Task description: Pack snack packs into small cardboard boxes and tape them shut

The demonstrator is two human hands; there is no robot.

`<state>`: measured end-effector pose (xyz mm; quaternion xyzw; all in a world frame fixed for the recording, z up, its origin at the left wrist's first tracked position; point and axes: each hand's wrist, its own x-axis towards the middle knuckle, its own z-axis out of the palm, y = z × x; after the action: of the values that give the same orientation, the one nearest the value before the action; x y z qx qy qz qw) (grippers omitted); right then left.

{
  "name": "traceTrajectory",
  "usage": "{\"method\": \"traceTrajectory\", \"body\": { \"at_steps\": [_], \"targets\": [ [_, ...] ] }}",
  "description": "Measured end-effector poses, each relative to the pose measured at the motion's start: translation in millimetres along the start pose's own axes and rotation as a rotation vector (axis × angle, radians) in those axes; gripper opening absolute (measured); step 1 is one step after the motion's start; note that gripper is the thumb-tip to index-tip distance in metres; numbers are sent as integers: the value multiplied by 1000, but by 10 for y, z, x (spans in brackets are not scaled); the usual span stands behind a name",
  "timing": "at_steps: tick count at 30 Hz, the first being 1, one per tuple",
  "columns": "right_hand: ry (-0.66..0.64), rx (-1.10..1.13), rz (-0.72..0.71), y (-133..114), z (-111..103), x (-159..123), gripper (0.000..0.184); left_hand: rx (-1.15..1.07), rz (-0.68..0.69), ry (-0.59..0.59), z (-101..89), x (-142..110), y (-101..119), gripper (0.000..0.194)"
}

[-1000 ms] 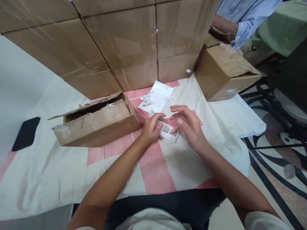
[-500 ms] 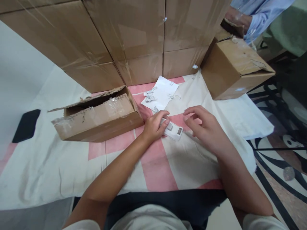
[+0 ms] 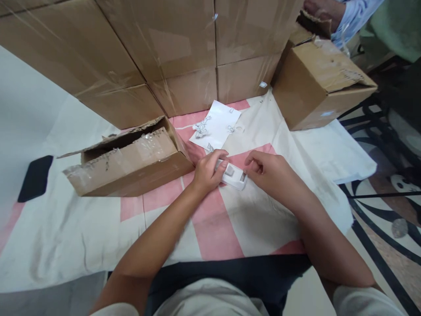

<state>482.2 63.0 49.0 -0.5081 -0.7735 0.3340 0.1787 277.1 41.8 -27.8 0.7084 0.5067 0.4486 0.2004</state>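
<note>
A small white plastic device [image 3: 234, 176] with a raised greyish part and a dark rectangular slot near its right end lies low over the cloth. My left hand [image 3: 210, 170] is closed around its left end, thumb on top. At the slotted end, the fingertips of my right hand [image 3: 268, 169] are pinched together, at or very close to the device; whatever they may hold is hidden. Behind both hands lies a white sheet of paper [image 3: 219, 120]. Small clear or whitish pieces [image 3: 200, 128] are heaped on its left side, with a few others scattered near its edges.
An opened cardboard carton [image 3: 138, 169] stands to the left, a black phone-like slab [image 3: 35, 177] farther left. Stacked cartons [image 3: 184, 52] wall off the back. Another carton [image 3: 305, 85] is at right, near a co-worker's blue sleeve [image 3: 357, 22]. Pink-and-white cloth [image 3: 213, 228] covers the table.
My right hand has moved left to the slotted end of the device, and its fingers have closed from apart to a pinch. My left hand keeps its hold. The view has shifted slightly.
</note>
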Motion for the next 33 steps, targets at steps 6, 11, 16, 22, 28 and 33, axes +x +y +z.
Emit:
{"method": "traceTrajectory", "body": {
  "at_steps": [6, 11, 16, 22, 28, 33],
  "targets": [
    [-35, 15, 5, 15, -32, 6, 8, -7, 18, 7, -5, 5, 7, 39],
    [-50, -19, 17, 39, -18, 7, 12, -7, 30, 11, -10, 2, 20, 36],
    [-90, -57, 64, 10, -54, 6, 13, -7, 36, 9, -17, 5, 31, 35],
    [-122, -86, 104, -34, -132, 21, 31, 3, 38, 11, -11, 8, 25, 36],
    [-180, -134, 153, -59, -164, 15, 31, -7, 38, 19, -8, 7, 22, 34],
    [-258, -144, 201, -78, -158, 48, 28, -19, 36, 19, -11, 5, 31, 32]
  ]
}}
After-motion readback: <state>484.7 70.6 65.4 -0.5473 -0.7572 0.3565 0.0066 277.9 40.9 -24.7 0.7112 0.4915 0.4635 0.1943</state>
